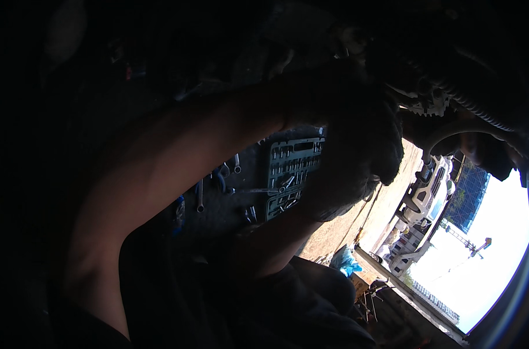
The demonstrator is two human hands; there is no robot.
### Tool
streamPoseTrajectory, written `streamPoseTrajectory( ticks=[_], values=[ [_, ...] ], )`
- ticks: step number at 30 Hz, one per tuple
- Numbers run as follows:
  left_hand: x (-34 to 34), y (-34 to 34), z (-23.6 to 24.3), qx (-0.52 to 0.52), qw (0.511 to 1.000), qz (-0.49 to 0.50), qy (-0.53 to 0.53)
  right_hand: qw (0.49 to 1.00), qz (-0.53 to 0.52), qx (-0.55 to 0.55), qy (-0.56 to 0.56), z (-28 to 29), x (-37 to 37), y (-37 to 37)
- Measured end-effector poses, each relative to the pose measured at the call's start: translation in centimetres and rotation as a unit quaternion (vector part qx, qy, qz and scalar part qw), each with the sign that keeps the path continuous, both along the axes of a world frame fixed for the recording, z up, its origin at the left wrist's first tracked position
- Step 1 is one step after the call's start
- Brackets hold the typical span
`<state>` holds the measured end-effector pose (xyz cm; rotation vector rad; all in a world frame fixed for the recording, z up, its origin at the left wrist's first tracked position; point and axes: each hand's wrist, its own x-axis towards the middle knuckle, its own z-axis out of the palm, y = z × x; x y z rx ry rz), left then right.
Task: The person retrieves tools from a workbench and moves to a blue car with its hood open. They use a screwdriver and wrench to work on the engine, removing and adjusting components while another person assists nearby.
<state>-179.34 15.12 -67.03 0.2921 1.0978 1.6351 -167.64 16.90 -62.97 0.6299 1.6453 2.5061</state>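
Note:
Both my forearms reach up to the right, ending in dark gloves against a shadowed mass of machine parts. My left hand (340, 87) is raised near a ribbed hose (479, 110) and metal parts (424, 102); its fingers are lost in the dark. Just below it, my right hand (348, 168) has its fingers curled in. A small shiny bit (372, 181) shows by those fingers, but what they grip is too dark to make out. Behind the arms lies an open green socket set case (274, 157) with several sockets in it.
Several wrenches lie on the dark floor, among them one wrench (200, 198) and another (237, 164). Loose sockets (251, 214) are beside the case. A blue plastic bag (347, 262) sits near the bright doorway. Outside stands a white vehicle (430, 192).

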Motion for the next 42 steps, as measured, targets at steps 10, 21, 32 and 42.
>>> streamPoseTrajectory(
  ticks=[10,21,32,42],
  values=[
    [0.0,-1.3,0.3,-0.003,0.999,-0.008,-0.031,0.644,0.361,-0.642,0.208,3.8,1.9,2.2],
    [1.8,0.1,-0.9,0.000,0.998,-0.013,-0.054,0.625,0.368,-0.665,0.180,7.4,0.4,2.9],
    [4.8,4.6,-7.4,0.031,0.997,-0.075,-0.007,0.497,0.210,-0.802,0.258,-2.6,6.6,4.6],
    [3.5,2.7,-5.3,-0.145,0.978,0.124,0.084,0.122,-0.210,-0.861,0.447,-11.9,13.9,7.3]
  ],
)
